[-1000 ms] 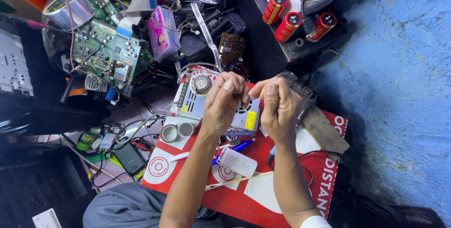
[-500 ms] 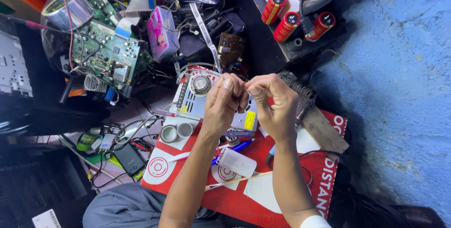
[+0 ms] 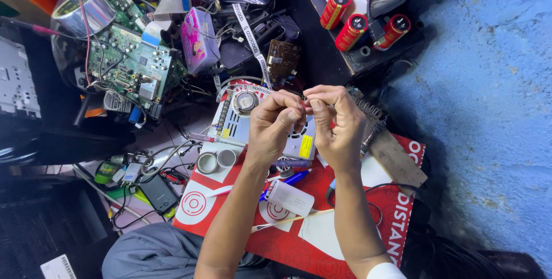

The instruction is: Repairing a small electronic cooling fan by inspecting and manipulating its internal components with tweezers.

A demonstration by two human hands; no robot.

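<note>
Both sets of fingertips pinch something tiny together (too small to tell what), left hand (image 3: 275, 129) and right hand (image 3: 336, 123) touching right above the silver power supply (image 3: 241, 119). Green circuit board (image 3: 129, 69) sits left of it, three red capacitors (image 3: 356, 23) beyond.

The scene is being lit evenly and fairly brightly, seemingly from above. The left hand (image 3: 275, 127) and right hand (image 3: 336, 123) are being rendered sharply, with soft shadows being cast just beneath them. Glare is being thrown off the tape roll (image 3: 77, 10) far to the left of the hands. Deep shadow is being held in the corner below and left of them, where detail is being lost.
</note>
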